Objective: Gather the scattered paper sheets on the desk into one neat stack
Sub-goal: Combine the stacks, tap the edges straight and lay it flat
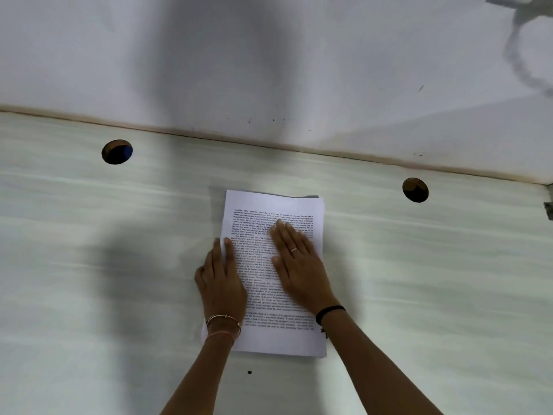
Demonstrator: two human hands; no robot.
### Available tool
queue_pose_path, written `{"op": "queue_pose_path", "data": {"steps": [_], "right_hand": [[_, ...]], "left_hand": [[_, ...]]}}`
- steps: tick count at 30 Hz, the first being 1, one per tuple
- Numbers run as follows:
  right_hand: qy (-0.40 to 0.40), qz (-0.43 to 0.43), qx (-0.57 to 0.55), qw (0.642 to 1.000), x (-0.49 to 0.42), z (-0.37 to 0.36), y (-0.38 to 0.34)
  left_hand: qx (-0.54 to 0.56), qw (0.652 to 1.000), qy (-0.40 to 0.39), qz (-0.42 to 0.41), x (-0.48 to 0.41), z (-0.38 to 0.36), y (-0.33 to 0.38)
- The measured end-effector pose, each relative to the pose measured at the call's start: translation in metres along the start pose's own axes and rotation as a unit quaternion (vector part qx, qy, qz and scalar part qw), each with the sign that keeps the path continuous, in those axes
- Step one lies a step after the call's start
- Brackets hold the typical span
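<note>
- Head view: a single stack of paper sheets (278,336) is shown lying on the pale desk (419,280), just below the picture's centre. The printed side is turned up and the long edges run from 6 to 12 o'clock.
- A slight misalignment is visible at the stack's 1 o'clock corner, where the edge of a lower sheet is exposed.
- The left hand (221,280) is laid along the stack's 9 o'clock edge with fingers straight and close together. One finger is rested on the top sheet and the others lie beside the edge; nothing is gripped.
- The right hand (296,265) is pressed flat, palm down, on the top sheet, with fingers extended toward 12 o'clock. A ring (294,250) is worn on one finger.
- Thin bracelets (224,320) are worn on the left wrist and a dark band (329,311) on the right.
- One cable hole (116,151) is cut in the desk at 10 o'clock from the stack, and a second cable hole (415,190) at 2 o'clock; both are well apart from it.
- The desk's far edge is met at 12 o'clock by a white wall (269,55).
- A small dark spot (249,372) is marked on the desk near the stack's 6 o'clock edge.
</note>
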State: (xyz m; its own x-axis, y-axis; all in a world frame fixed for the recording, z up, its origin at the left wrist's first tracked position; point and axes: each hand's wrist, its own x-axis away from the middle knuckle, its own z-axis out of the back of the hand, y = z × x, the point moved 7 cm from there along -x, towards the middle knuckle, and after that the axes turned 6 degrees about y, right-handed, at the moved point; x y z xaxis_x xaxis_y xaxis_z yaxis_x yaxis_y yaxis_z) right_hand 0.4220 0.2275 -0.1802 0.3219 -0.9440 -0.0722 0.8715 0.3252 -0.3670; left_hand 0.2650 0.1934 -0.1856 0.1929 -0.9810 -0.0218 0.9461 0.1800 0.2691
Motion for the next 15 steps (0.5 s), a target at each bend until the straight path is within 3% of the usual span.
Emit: {"op": "queue_pose_path", "data": {"steps": [9,15], "right_hand": [[0.067,-0.104,0.016,0.992,-0.043,0.018,0.055],[0.066,-0.114,0.088,0.987,-0.048,0.025,0.054]], "left_hand": [[0.011,1.0,-0.001,0.014,-0.001,-0.002,-0.001],[0.013,1.0,-0.003,0.019,0.0,0.003,0.001]]}}
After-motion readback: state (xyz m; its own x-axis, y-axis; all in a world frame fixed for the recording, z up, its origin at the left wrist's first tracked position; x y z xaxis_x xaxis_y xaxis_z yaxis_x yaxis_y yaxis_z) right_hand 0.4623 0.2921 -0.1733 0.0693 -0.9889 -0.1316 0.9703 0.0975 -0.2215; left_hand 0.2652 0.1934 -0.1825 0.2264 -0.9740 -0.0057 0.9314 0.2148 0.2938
